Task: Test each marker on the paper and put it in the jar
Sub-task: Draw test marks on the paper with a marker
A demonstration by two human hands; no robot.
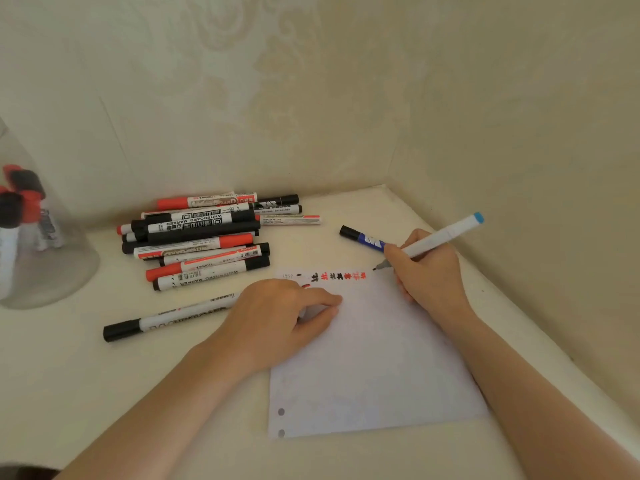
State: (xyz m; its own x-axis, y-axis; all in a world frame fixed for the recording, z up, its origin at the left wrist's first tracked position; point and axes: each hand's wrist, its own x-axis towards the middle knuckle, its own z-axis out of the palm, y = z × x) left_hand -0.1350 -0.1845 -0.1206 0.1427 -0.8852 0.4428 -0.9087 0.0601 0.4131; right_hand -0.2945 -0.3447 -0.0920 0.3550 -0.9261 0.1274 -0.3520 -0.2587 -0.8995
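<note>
My right hand [427, 268] grips a slim white marker [446, 233] with a light blue end, its dark tip touching the top right corner of the paper [374, 368]. A row of black and red test marks [337, 276] runs along the paper's top edge. My left hand [277, 317] rests on the paper's upper left corner with fingers curled; whether it holds anything is hidden. A pile of black and red whiteboard markers [204, 237] lies at the back. The glass jar [52, 271] at far left holds several markers.
A single black-capped marker [166, 318] lies left of my left hand, partly under it. A blue marker with a black cap [362, 237] lies behind my right hand. The cream table [138, 393] meets walls at the back and along the right side.
</note>
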